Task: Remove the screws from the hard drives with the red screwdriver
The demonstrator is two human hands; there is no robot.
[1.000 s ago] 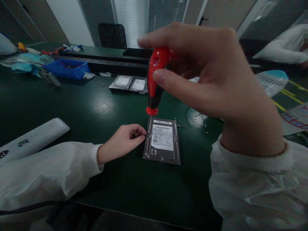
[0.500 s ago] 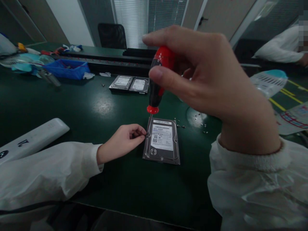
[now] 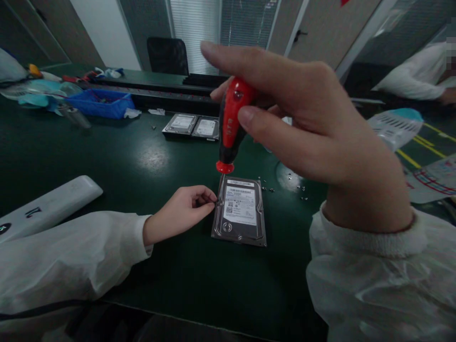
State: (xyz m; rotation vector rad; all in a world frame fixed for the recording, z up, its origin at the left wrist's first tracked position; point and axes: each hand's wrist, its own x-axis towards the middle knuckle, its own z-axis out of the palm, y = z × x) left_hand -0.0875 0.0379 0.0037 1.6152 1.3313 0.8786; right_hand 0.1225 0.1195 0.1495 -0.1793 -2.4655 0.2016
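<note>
A hard drive (image 3: 240,211) with a white label lies flat on the dark green table (image 3: 107,156). My right hand (image 3: 313,133) grips the red and black handle of a screwdriver (image 3: 230,124), which stands upright with its tip at the drive's far left corner. My left hand (image 3: 181,209) rests on the table at the drive's left edge, its fingers curled and pinched against that edge. Both arms are in white sleeves.
Several small screws (image 3: 285,183) lie loose beyond the drive. Two more hard drives (image 3: 192,126) sit further back. A white flat device (image 3: 50,204) lies at the left, a blue bin (image 3: 99,102) at the far left, a fan grille (image 3: 397,126) at the right. Another person's sleeve (image 3: 416,76) shows at the far right.
My right hand has shifted its fingers round the screwdriver handle, which has turned and tilted slightly. The left hand and the drive have stayed in place.
</note>
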